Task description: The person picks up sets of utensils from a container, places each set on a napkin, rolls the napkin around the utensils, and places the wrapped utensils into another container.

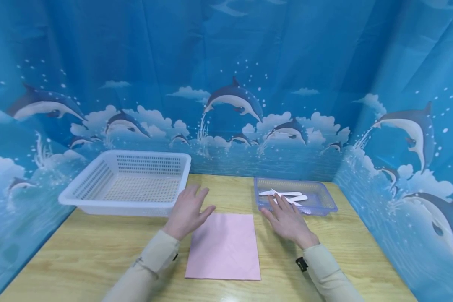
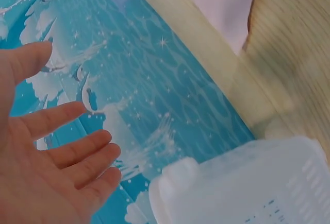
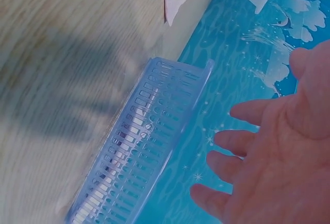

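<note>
My left hand (image 1: 188,213) is held with fingers extended between the white basket (image 1: 121,209) and the pink square napkin (image 1: 225,251), with nothing in its grasp. In the left wrist view, that same hand (image 2: 62,167) has its palm and spread fingers showing. Over the near edge of a shallow purple basket (image 1: 326,205) hovers my right hand (image 1: 288,222), fingers stretched and holding nothing. Several pieces of white plastic cutlery (image 1: 294,193) lie in this basket, a fork among them, partly hidden behind the fingers. Through the basket's slotted wall (image 3: 149,116) the cutlery shows in the right wrist view.
The wood-grain table (image 1: 79,260) carries both baskets toward its back, white at left and purple at right, with the napkin lying flat between them. A blue curtain (image 1: 166,50) printed with dolphins hangs close behind and along both sides.
</note>
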### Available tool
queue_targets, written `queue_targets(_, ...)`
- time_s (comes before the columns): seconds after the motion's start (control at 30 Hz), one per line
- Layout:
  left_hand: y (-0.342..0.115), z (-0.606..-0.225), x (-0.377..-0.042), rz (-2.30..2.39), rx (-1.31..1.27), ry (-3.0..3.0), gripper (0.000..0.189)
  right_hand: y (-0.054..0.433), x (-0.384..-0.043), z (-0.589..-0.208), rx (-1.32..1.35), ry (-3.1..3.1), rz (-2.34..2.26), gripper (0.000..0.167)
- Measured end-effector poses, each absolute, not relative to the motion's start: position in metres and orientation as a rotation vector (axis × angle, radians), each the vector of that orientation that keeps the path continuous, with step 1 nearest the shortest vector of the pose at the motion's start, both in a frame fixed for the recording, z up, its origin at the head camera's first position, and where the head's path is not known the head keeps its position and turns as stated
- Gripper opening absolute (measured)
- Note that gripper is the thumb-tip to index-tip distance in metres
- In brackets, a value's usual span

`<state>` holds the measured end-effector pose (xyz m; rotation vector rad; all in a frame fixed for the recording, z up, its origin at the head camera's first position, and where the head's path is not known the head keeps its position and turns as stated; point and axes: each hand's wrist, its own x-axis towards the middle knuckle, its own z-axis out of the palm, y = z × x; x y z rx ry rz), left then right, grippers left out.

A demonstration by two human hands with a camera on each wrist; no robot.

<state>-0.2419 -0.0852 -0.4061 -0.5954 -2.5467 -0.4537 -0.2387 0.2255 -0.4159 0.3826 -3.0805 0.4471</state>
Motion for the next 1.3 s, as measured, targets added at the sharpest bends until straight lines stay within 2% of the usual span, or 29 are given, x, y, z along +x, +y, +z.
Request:
queue_targets(0.67, -0.075, -0.418, -0.241, -0.473, -0.668, -2.67, 0.043, 0.198, -0.234, -0.427, 0.643, -2.937, 0.443, 0.062)
queue_targets(1.03, -0.074, -0.419, -0.239, -0.514, -0.694, -2.786, 0.039, 0.186, -0.24, -0.435, 0.69, -2.953, 0.462, 0.043)
queue_targets(1.17, -0.076, -0.423, -0.238, -0.542, -0.726, -2.836, 0.036, 0.184, -0.243, -0.44, 0.766, -2.946, 0.505, 0.025)
queue_targets(1.3, -0.079, -0.428, -0.236, -0.564, -0.773, -2.885, 0.033, 0.182, -0.245, -0.446, 0.838, -2.95, 0.506, 0.025)
